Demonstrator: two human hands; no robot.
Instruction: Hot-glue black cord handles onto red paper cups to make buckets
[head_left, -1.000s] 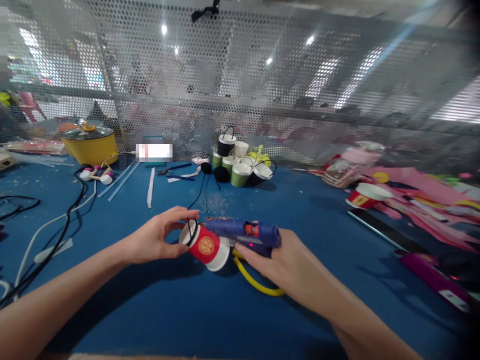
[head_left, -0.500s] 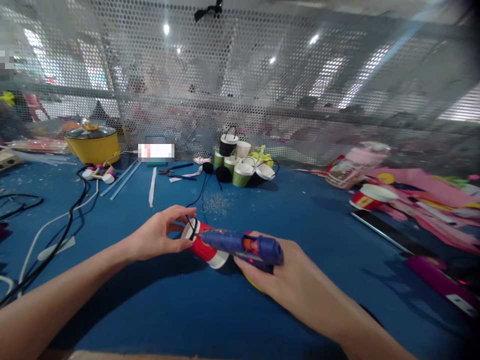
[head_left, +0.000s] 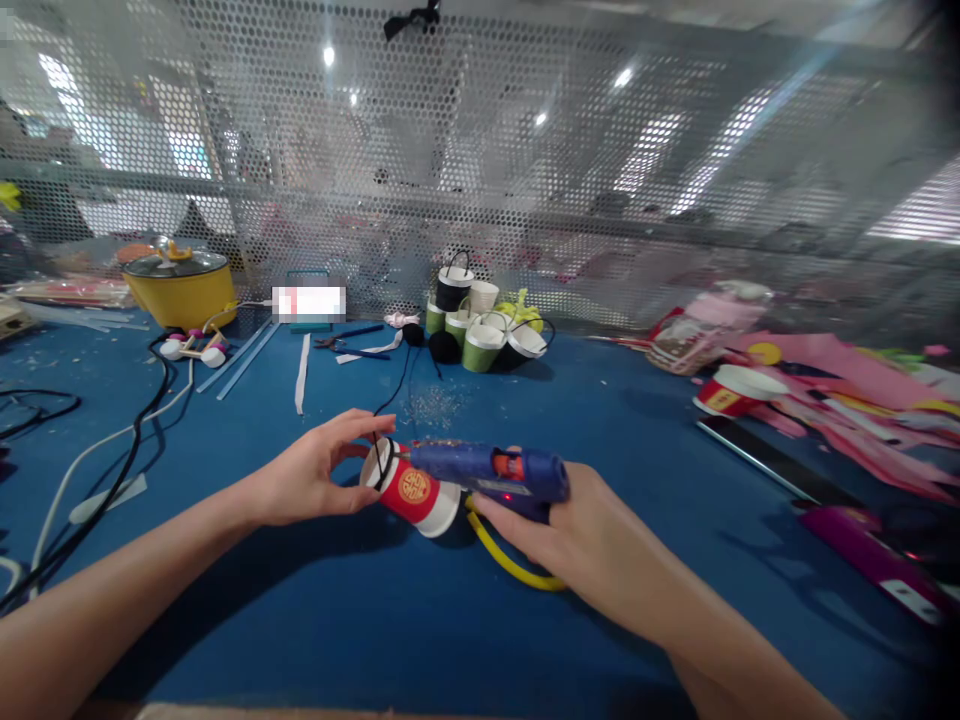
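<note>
Left fingers (head_left: 322, 478): spread around the mouth end of a red and white paper cup (head_left: 396, 484), thumb at the rim. Cup is tilted on its side, centre of frame, mouth toward the left. Right fingers (head_left: 555, 535): wrapped around the grip of a blue glue gun (head_left: 465, 464), red light lit; nozzle at the cup's rim. Contact, and whether glue is out: cannot tell.

Black cord (head_left: 406, 378) lies against the cup's rim and runs up toward a black ball (head_left: 412, 335); no cut seen. Yellow curved piece (head_left: 510, 570) on the worktop (head_left: 300, 620) beside the right hand.

Progress (judgement): cord placed at the rim, joint partway; cord end untrimmed. Upper centre, green cup (head_left: 478, 352) and black cup (head_left: 453, 292) have thin handles, apparently complete. Second red cup (head_left: 724, 397), right of frame: no handle seen.

Writing: round gold emblem (head_left: 414, 486) on the held cup, character-like, not legible. Second red cup bears a yellow patch, marks too small. Pale label on gun's side, unreadable. Purple object (head_left: 862, 555), lower right: white patch, unreadable. No brand identified.

Outer area: pliers (head_left: 327, 343) left of the balls; yellow pot (head_left: 184, 300), upper left.
</note>
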